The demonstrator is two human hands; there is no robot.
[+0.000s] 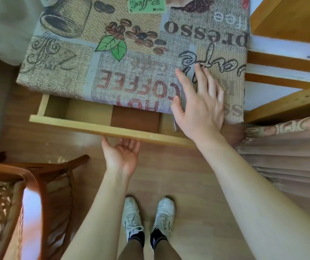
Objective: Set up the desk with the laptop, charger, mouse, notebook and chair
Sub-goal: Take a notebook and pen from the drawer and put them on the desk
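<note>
The worktop (131, 53) is covered with a coffee-print cloth (75, 76), and a drawer (101, 126) under it is pulled open. The left hand (121, 156) is held palm up under the drawer front, fingers (129, 144) loosely spread and tucked against its lower edge, nothing pinched. The right hand (200, 107) is laid flat over the worktop's near edge, fingers (204, 77) spread on the cloth, nothing gripped. In the drawer, just left of the right thumb, a brown notebook (134, 118) is seen lying flat, and a pen-like thing (175, 125) is partly hidden by that hand. A wooden chair (38, 177) is parked well left of the left hand, on the floor (188, 184).
</note>
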